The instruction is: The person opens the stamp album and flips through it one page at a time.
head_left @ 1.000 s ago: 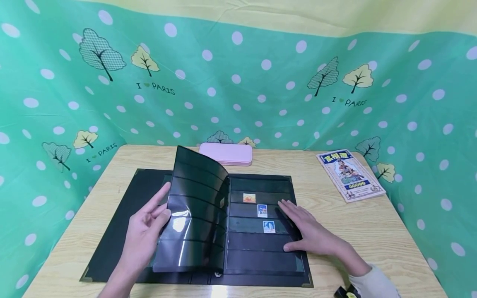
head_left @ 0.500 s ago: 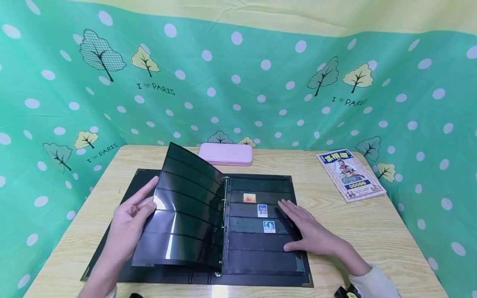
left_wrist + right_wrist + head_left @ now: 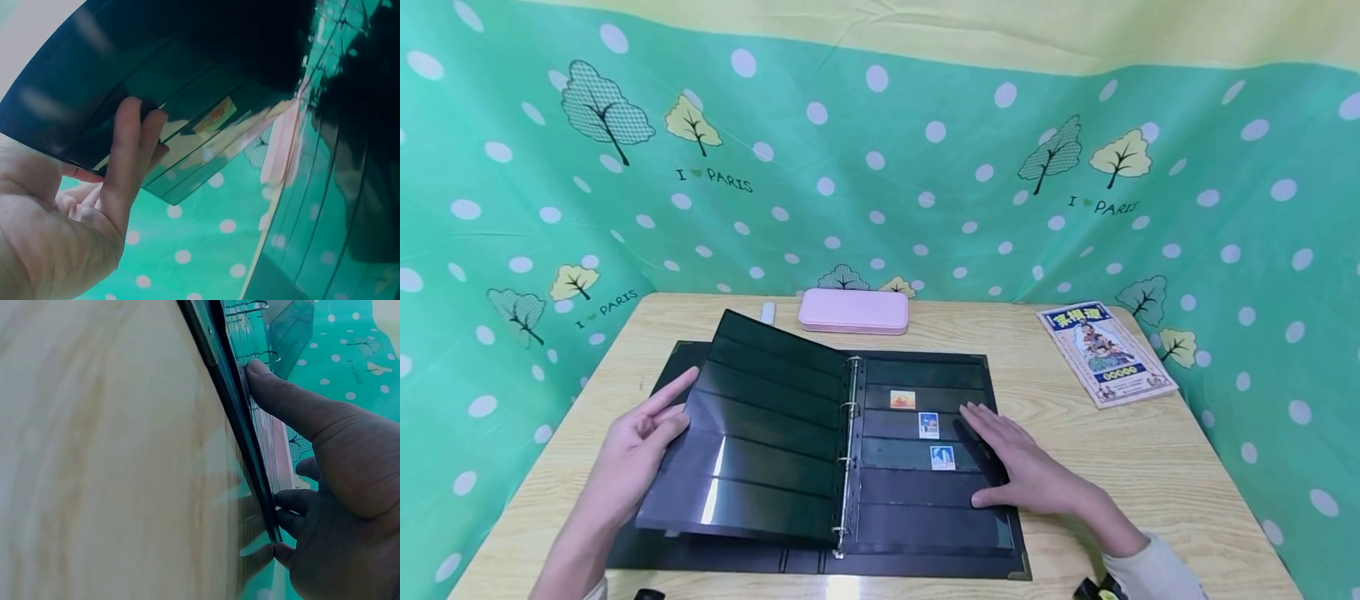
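A black stamp album [image 3: 737, 560] lies spread on the table, with metal rings [image 3: 848, 458] down its middle. My left hand [image 3: 625, 458] pinches the outer edge of a glossy black page [image 3: 752, 425], which slants up over the album's left side. An orange stamp [image 3: 217, 116] shows on that page's other face in the left wrist view. Three stamps sit in the strips of the right page [image 3: 925, 525]: an orange one [image 3: 902, 400], a blue one [image 3: 928, 426] and a blue-white one [image 3: 942, 457]. Fingers extended, my right hand [image 3: 1033, 471] rests on this page's right edge.
Behind the album is a pink case [image 3: 853, 312], with a small white block [image 3: 767, 313] to its left. A booklet with an illustrated cover [image 3: 1107, 354] lies at the table's back right. Green dotted cloth [image 3: 880, 167] hangs around the table's back and sides.
My left hand has swung the page leftward and lower, uncovering the metal rings and bringing the small white block into view. The right hand has stayed in place.
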`<action>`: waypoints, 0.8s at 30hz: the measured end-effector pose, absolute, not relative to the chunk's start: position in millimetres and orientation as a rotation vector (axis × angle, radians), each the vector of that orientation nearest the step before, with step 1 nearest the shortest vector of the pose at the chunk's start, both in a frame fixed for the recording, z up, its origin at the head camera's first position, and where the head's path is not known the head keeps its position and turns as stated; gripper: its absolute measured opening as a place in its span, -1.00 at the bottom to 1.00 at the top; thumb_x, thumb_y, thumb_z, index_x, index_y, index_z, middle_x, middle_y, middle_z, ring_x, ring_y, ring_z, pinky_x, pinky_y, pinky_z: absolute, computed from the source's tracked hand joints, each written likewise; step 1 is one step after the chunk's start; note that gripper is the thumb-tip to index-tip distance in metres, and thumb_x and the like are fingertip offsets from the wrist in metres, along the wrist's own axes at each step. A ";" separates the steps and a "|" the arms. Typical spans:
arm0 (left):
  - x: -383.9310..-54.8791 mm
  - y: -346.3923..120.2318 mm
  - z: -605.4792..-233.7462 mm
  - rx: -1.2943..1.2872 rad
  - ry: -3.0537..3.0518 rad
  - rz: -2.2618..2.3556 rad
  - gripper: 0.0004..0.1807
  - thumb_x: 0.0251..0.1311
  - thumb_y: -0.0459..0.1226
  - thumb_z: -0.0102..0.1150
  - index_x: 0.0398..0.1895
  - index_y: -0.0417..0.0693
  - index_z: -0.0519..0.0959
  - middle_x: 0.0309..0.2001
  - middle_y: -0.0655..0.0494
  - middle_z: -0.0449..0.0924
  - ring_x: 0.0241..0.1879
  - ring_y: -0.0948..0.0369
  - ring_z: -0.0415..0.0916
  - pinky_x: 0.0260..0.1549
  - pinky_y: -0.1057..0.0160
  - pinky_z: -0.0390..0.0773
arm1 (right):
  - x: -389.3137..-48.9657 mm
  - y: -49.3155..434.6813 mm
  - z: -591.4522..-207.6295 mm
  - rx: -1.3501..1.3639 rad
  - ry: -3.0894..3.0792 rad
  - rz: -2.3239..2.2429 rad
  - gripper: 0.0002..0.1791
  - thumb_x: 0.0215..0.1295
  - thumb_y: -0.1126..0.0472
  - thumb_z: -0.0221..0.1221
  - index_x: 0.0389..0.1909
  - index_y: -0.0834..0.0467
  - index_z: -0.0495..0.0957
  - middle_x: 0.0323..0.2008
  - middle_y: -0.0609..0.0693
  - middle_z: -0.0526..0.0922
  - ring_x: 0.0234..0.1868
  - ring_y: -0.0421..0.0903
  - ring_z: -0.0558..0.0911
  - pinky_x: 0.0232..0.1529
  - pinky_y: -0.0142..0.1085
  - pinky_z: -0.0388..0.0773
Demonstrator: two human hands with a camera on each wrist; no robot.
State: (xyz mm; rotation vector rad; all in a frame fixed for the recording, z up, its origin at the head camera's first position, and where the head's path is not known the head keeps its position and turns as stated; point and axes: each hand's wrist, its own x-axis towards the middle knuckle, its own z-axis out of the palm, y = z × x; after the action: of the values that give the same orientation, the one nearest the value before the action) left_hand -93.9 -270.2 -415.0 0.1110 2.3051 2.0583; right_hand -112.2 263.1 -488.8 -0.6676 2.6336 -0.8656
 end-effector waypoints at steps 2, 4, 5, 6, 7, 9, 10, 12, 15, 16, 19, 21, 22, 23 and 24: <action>-94.8 -272.9 -416.7 0.072 2.380 1.974 -0.39 0.75 -0.34 -0.02 0.77 0.09 0.31 0.04 0.34 0.84 -0.46 0.19 0.74 -0.54 0.18 0.72 | -112.4 262.8 -489.1 -0.653 2.631 -0.861 0.36 0.22 -0.18 0.61 0.85 -0.02 -0.05 0.81 0.18 -0.03 0.79 0.34 -0.06 0.67 0.41 -0.10; -95.4 -275.5 -419.3 0.042 2.485 1.835 -0.39 0.76 -0.33 -0.03 0.78 0.03 0.26 0.19 0.10 0.81 -0.31 0.35 0.72 -0.45 0.28 0.69 | -112.6 262.7 -489.5 -0.644 2.628 -0.857 0.36 0.22 -0.17 0.62 0.86 -0.03 -0.05 0.81 0.17 -0.04 0.79 0.33 -0.07 0.68 0.40 -0.11; -95.9 -276.6 -420.7 0.028 2.526 1.763 -0.38 0.76 -0.33 -0.04 0.79 -0.01 0.23 0.26 -0.04 0.77 -0.30 0.38 0.67 -0.43 0.30 0.65 | -112.6 262.5 -489.3 -0.634 2.625 -0.855 0.37 0.21 -0.16 0.62 0.86 -0.04 -0.06 0.82 0.15 -0.04 0.79 0.31 -0.07 0.69 0.39 -0.11; -96.3 -277.4 -422.6 0.018 2.566 1.686 -0.37 0.77 -0.32 -0.05 0.80 -0.06 0.20 0.34 -0.17 0.70 -0.21 0.48 0.63 -0.36 0.38 0.62 | -112.6 262.5 -489.4 -0.634 2.625 -0.853 0.37 0.22 -0.16 0.62 0.86 -0.04 -0.06 0.82 0.15 -0.04 0.79 0.31 -0.07 0.69 0.39 -0.11; -96.8 -278.1 -424.7 0.014 2.596 1.616 -0.37 0.78 -0.31 -0.07 0.80 -0.09 0.17 0.41 -0.28 0.62 -0.11 0.56 0.59 -0.28 0.46 0.58 | -112.6 262.3 -489.4 -0.632 2.624 -0.852 0.37 0.21 -0.16 0.63 0.86 -0.05 -0.06 0.81 0.15 -0.04 0.79 0.31 -0.07 0.69 0.39 -0.11; -97.7 -279.4 -428.9 0.001 2.596 1.551 -0.36 0.79 -0.30 -0.09 0.81 -0.09 0.13 0.50 -0.49 0.44 0.05 0.71 0.45 -0.12 0.60 0.48 | -112.5 262.3 -489.4 -0.629 2.623 -0.851 0.37 0.21 -0.15 0.63 0.86 -0.05 -0.06 0.82 0.15 -0.04 0.79 0.31 -0.07 0.69 0.39 -0.11; -98.1 -279.7 -430.9 -0.010 2.586 1.538 -0.36 0.79 -0.30 -0.10 0.82 -0.09 0.12 0.51 -0.51 0.41 0.05 0.70 0.44 -0.09 0.62 0.47 | -112.5 262.2 -489.4 -0.630 2.624 -0.850 0.36 0.22 -0.16 0.62 0.86 -0.06 -0.06 0.81 0.15 -0.04 0.79 0.32 -0.07 0.68 0.40 -0.11; -98.3 -280.2 -435.2 -0.035 2.583 1.516 -0.36 0.80 -0.28 -0.11 0.82 -0.07 0.11 0.53 -0.49 0.41 0.21 0.79 0.30 0.06 0.72 0.35 | -112.4 262.4 -489.7 -0.634 2.625 -0.852 0.36 0.22 -0.16 0.62 0.86 -0.05 -0.06 0.81 0.15 -0.04 0.79 0.32 -0.07 0.68 0.40 -0.11; -97.5 -280.2 -441.0 -0.075 2.590 1.507 -0.36 0.80 -0.28 -0.12 0.82 -0.06 0.11 0.51 -0.46 0.44 0.33 0.58 0.37 0.09 0.69 0.33 | -112.1 262.9 -489.9 -0.642 2.627 -0.859 0.37 0.22 -0.16 0.62 0.86 -0.04 -0.06 0.81 0.15 -0.04 0.79 0.31 -0.07 0.68 0.40 -0.11; -97.1 -280.0 -442.9 -0.084 2.594 1.502 -0.36 0.80 -0.28 -0.12 0.82 -0.05 0.12 0.52 -0.46 0.44 0.40 0.45 0.39 0.09 0.69 0.32 | -111.9 263.0 -489.9 -0.651 2.632 -0.860 0.37 0.22 -0.17 0.62 0.86 -0.03 -0.06 0.81 0.17 -0.03 0.79 0.33 -0.06 0.67 0.41 -0.10; -96.6 -278.3 -448.5 -0.111 2.610 1.492 -0.36 0.78 -0.32 -0.13 0.82 -0.06 0.13 0.51 -0.48 0.45 0.54 -0.01 0.36 0.08 0.66 0.34 | -111.7 263.2 -489.8 -0.659 2.635 -0.868 0.37 0.21 -0.17 0.62 0.85 -0.02 -0.05 0.81 0.18 -0.02 0.78 0.34 -0.05 0.67 0.43 -0.09; -96.9 -277.0 -451.7 -0.131 2.622 1.477 -0.34 0.76 -0.35 -0.11 0.82 -0.05 0.12 0.49 -0.48 0.48 0.56 -0.16 0.31 0.07 0.63 0.34 | -111.7 263.2 -489.5 -0.662 2.637 -0.869 0.37 0.21 -0.16 0.62 0.85 -0.01 -0.05 0.81 0.19 -0.02 0.78 0.35 -0.05 0.66 0.43 -0.10; -97.3 -276.2 -453.5 -0.143 2.637 1.460 -0.33 0.74 -0.36 -0.08 0.82 -0.05 0.13 0.47 -0.47 0.50 0.54 -0.18 0.34 0.03 0.63 0.33 | -111.7 263.1 -489.6 -0.665 2.640 -0.865 0.37 0.21 -0.16 0.62 0.85 -0.01 -0.05 0.81 0.19 -0.02 0.78 0.35 -0.05 0.66 0.43 -0.09; -97.7 -275.5 -455.3 -0.156 2.653 1.436 -0.32 0.73 -0.35 -0.05 0.82 -0.06 0.14 0.44 -0.46 0.54 0.53 -0.21 0.38 0.02 0.60 0.34 | -111.7 263.0 -489.5 -0.658 2.636 -0.865 0.37 0.21 -0.16 0.63 0.85 -0.02 -0.05 0.81 0.18 -0.03 0.79 0.33 -0.06 0.67 0.42 -0.10; -98.1 -274.7 -457.0 -0.169 2.673 1.406 -0.32 0.73 -0.32 -0.01 0.81 -0.07 0.15 0.41 -0.44 0.58 0.50 -0.23 0.42 0.01 0.54 0.36 | -111.8 262.7 -489.5 -0.652 2.633 -0.864 0.37 0.21 -0.15 0.63 0.86 -0.02 -0.05 0.81 0.16 -0.03 0.79 0.31 -0.06 0.68 0.40 -0.10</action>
State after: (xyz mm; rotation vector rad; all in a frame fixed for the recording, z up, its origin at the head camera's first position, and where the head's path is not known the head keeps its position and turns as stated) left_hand -98.1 -274.7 -457.0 -0.1686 2.6732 1.4059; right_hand -111.8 262.7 -489.5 -0.6515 2.6328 -0.8640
